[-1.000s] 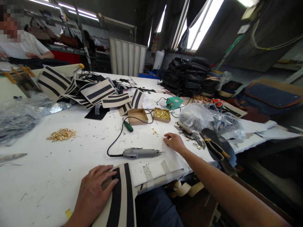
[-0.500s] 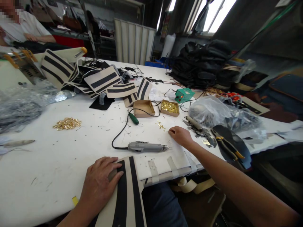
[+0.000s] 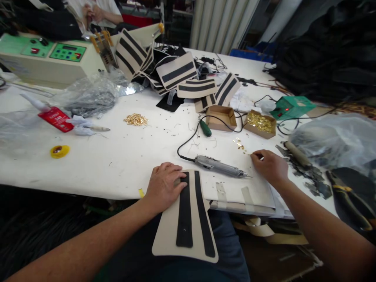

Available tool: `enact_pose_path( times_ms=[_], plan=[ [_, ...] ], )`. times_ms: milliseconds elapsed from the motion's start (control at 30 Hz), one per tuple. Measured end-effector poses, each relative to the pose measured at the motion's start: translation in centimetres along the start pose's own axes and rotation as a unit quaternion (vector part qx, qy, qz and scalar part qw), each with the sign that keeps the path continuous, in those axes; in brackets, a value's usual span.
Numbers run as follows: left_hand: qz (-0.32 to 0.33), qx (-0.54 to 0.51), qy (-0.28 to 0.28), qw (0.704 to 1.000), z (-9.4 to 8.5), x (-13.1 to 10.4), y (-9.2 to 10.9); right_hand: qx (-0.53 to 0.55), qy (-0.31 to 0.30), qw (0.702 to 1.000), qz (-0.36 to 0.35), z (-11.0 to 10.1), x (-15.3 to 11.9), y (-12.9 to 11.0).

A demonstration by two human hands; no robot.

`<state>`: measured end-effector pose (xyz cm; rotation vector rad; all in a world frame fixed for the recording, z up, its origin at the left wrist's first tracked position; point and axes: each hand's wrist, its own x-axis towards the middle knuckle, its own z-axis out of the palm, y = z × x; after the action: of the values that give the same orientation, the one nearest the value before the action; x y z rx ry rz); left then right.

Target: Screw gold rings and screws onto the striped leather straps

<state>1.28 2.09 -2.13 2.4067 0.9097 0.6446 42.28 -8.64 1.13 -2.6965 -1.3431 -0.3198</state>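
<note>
My left hand [image 3: 166, 186] presses on the upper left part of a beige panel with black stripes [image 3: 190, 213], its thumb and fingers bent onto it. This panel lies partly on the table edge and hangs over my lap. At the right, my right hand [image 3: 272, 166] is on the table with its thumb and forefinger pinched together; anything between them is too small to make out. Just beyond those fingertips lie scattered small gold pieces [image 3: 241, 147]. A grey electric screwdriver [image 3: 220, 166] rests between my hands, its bit pointing right.
Behind are a cardboard box [image 3: 221, 124], a box of gold pieces [image 3: 260, 133], a green power unit [image 3: 296, 107] and heaped striped panels [image 3: 176, 72]. Leftward lie a gold pile [image 3: 136, 119], yellow tape [image 3: 59, 151] and a red tube [image 3: 55, 118]. Pliers [image 3: 348, 199] lie right. A co-worker [image 3: 100, 15] sits beyond.
My view has swung left and down, bringing the tape, red tube and green-panelled machine into sight. Both hands stay in about the same places, the left on the panel, the right by the gold pieces.
</note>
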Motion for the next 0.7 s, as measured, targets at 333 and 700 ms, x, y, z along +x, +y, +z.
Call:
enact_pose_path(
  times_ms=[333, 700],
  plan=[
    [0.000, -0.007, 0.004, 1.000, 0.2, -0.2, -0.2, 0.323, -0.084, 0.943, -0.018, -6.4, -4.6, -8.4],
    [0.015, -0.007, 0.006, 1.000, 0.4, -0.4, -0.7, 0.389, -0.254, 0.856, -0.225, -3.0, -10.9, -20.3]
  ],
)
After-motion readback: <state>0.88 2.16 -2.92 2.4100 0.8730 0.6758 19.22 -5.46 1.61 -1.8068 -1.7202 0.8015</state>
